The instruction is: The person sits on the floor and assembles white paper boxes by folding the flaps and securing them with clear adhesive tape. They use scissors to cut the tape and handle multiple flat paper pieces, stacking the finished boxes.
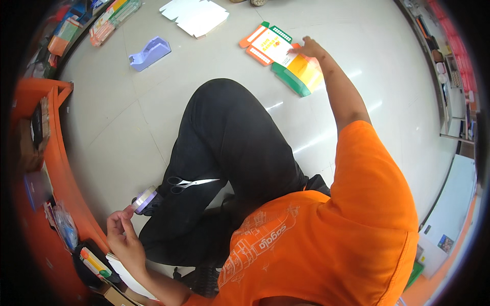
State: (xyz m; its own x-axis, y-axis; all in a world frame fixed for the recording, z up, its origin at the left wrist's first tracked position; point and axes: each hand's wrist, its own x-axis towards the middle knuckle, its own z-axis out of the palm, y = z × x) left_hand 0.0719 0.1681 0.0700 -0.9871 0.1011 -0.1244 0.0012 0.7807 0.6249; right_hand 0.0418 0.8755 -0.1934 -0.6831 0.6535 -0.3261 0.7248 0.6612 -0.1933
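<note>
On the floor ahead, my right hand (310, 50) reaches over a flattened printed carton (284, 53) in white, orange, yellow and green. Its fingers are apart at the carton's edge and hold nothing that I can see. Low on the left, my left hand (124, 230) is closed, thumb and finger pinched at the rim of a roll of tape (145, 199) with a purple core. Across my black trouser leg lie scissors (191, 183) with dark handles, their blades pointing right. A lilac tape dispenser (150, 53) stands on the floor at the far left.
White flattened cardboard (196, 16) lies on the floor at the far end. An orange shelf unit (61, 153) with packages runs along my left. More printed cartons (109, 23) are at the upper left. Shelving (449, 76) lines the right side.
</note>
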